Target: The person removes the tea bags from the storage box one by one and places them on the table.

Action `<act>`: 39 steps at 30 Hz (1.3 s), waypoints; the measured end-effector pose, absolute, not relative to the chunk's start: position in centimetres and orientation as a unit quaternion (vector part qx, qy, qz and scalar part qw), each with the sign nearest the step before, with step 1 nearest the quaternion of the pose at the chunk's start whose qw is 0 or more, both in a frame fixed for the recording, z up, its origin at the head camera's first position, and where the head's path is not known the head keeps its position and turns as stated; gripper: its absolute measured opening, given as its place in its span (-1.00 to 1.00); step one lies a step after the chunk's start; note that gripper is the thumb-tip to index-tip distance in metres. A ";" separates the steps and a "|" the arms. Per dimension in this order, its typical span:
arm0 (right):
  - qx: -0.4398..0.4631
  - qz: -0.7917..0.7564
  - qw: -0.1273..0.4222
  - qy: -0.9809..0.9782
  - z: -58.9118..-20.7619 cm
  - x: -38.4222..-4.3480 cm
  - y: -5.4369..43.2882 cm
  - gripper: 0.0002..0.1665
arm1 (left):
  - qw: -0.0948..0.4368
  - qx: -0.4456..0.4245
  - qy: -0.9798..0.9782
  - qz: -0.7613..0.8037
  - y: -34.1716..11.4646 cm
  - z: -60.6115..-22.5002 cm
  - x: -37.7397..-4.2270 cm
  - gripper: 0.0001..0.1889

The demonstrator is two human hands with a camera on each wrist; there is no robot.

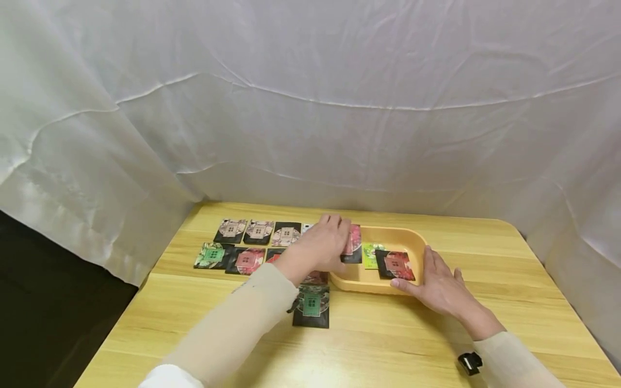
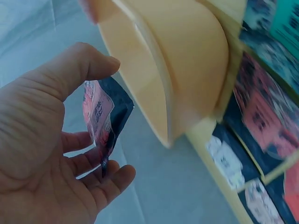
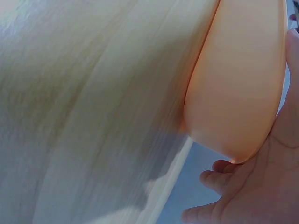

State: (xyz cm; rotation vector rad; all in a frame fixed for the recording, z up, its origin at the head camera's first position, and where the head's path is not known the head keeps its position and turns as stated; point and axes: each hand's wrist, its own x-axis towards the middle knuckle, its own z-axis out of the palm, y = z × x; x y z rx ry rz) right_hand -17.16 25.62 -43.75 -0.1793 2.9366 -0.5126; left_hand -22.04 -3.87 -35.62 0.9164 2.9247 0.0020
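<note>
My left hand holds a black-and-pink sachet at the left end of a yellow plastic tray. In the left wrist view, that sachet sits between thumb and fingers, beside the tray's rim. Two sachets lie inside the tray: a bright green one and, partly over it, a black-and-red one. My right hand rests against the tray's right end, its thumb near the front rim. The right wrist view shows the palm touching the tray's outer wall, fingers extended past it.
Sachets lie in rows left of the tray, among them a beige-and-black one, a green one and a red one. Nearer, a dark green-labelled sachet lies below my left wrist. A pale curtain hangs behind the wooden table.
</note>
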 end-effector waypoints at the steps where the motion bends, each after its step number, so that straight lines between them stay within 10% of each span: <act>1: -0.060 -0.171 0.079 0.980 -43.7 -17.1 25.6 0.61 | 0.037 0.296 0.954 0.004 -4.5 -35.5 -21.9 0.23; 18: -0.073 -0.168 0.079 0.980 -43.6 -17.3 25.6 0.64 | 0.064 0.256 0.964 0.040 -16.1 -36.4 -17.2 0.08; 39: -0.072 -0.164 0.082 0.980 -43.5 -17.2 25.6 0.62 | 0.167 0.235 0.957 0.004 -17.3 -40.9 -14.5 0.10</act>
